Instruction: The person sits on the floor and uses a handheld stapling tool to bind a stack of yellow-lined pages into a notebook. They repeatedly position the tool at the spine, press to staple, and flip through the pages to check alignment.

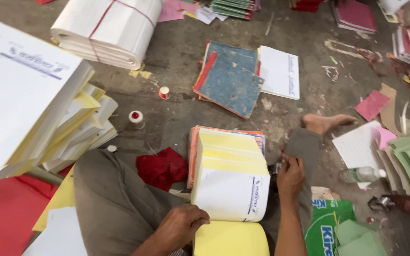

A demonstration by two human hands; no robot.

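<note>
Head view: the left hand lies curled on the lower left edge of the pad, fingers closed on its edge, pinning it to the lap; the pad sits between the knees, on top of a stack of orange-edged books on the floor. The right hand rests at the pad's right edge, fingers curled about a small dark thing, perhaps a clip or stapler; I cannot tell which. To do this well, I judge the left hand should press flat so the sheets stay square, and the right should work close to the edge.

The pad is soft paper, white ruled sheets over yellow ones, slightly bowed; a red cloth lies crumpled just beside it; blue mottled covers look stiff and rough; a plastic bottle lies near the right leg.
</note>
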